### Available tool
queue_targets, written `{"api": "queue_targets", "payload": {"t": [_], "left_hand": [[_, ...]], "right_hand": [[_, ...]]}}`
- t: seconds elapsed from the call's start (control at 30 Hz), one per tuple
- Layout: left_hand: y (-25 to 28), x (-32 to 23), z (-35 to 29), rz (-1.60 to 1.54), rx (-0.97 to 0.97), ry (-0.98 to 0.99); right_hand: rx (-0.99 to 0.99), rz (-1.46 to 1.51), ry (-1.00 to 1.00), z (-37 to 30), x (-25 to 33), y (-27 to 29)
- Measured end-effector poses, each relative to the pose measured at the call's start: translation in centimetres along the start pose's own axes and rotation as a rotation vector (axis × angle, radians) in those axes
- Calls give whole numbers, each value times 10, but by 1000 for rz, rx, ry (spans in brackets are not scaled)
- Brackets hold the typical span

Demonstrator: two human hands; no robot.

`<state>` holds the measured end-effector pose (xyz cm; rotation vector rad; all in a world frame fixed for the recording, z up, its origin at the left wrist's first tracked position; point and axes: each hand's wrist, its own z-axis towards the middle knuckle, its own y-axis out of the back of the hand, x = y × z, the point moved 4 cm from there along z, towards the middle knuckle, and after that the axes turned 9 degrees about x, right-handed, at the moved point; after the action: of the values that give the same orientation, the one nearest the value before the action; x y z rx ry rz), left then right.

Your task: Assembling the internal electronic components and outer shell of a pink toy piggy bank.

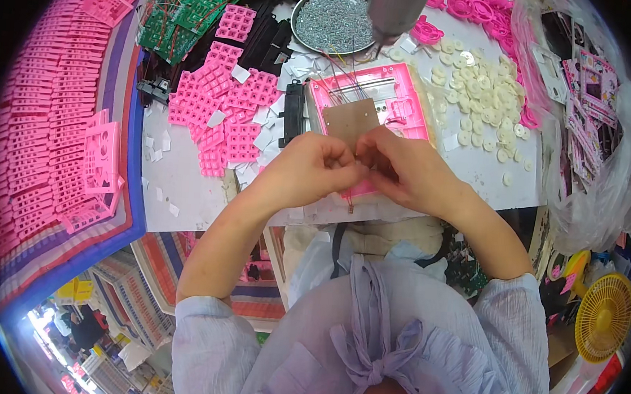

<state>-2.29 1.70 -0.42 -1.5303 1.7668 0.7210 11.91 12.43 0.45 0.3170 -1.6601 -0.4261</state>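
Both my hands meet over the near edge of a pink plastic housing (423, 106) that lies on the white work table. My left hand (317, 170) has its fingers curled in a pinch at the near edge of a brown circuit board (350, 121). Close against it, my right hand (404, 165) is pinched too, its fingertips almost touching the left ones. What the fingertips hold is too small and too covered to name. Thin wires (348, 83) run up from the board across the housing. A short wire end with a small connector (350, 205) hangs below my hands.
Pink button pads (241, 143) and black plastic parts (292, 112) lie left of the housing. Behind it stand a round tray of screws (297, 24) and a hanging grey tool (395, 14). Cream discs (484, 99) spread to the right. Green circuit boards (185, 19) are piled far left.
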Motion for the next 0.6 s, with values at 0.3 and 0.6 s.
{"api": "queue_targets", "payload": {"t": [0.3, 0.6], "left_hand": [[1, 1, 1, -65, 114, -7], [-13, 5, -4, -246, -46, -77]], "right_hand": [[-83, -52, 105, 0, -2, -1], [-270, 107, 19, -23, 8, -10]]}}
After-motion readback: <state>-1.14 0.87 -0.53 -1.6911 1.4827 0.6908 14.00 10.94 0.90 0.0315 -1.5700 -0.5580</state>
